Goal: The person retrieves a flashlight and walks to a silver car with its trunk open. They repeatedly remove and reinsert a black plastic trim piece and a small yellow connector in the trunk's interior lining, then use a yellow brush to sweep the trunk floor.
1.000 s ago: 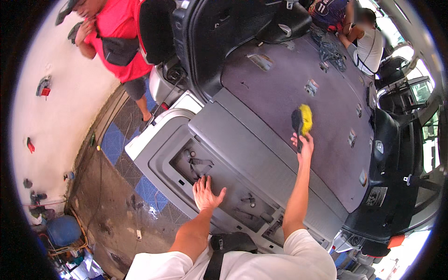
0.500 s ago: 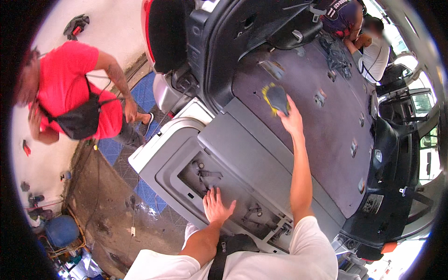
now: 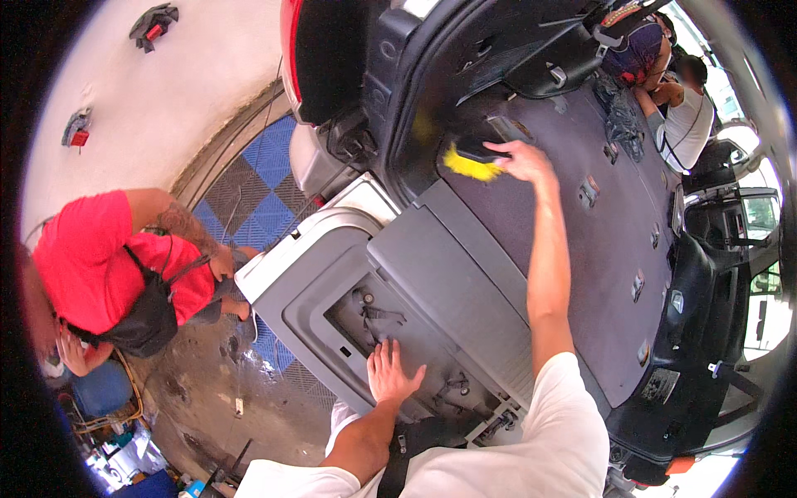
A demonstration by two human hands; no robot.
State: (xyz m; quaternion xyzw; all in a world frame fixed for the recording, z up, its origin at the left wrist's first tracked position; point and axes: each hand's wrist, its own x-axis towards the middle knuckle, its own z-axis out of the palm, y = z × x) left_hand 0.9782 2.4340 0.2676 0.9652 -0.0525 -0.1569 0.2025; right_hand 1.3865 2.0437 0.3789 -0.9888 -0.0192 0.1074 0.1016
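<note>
My right hand [image 3: 525,163] is closed on a scrub brush [image 3: 471,164] with a dark back and yellow bristles. The brush sits at the left edge of the grey carpeted cargo floor [image 3: 573,257], tilted so its bristles show from the side. Whether the bristles touch the carpet I cannot tell. Lying flat with fingers spread, my left hand [image 3: 393,375] rests on the grey inner panel of the lowered tailgate [image 3: 303,290], beside a recess with exposed latch parts.
At left a person in a red shirt [image 3: 91,257] with a black bag stands close to the tailgate. Two more people sit deep inside the vehicle, one in a white top [image 3: 689,124]. Black plastic [image 3: 621,120] and metal floor anchors [image 3: 588,192] lie across the carpet.
My right hand has moved the brush toward the left side wall and turned it, so the bristles now show. The person in red has shifted nearer. My left hand stays on the panel.
</note>
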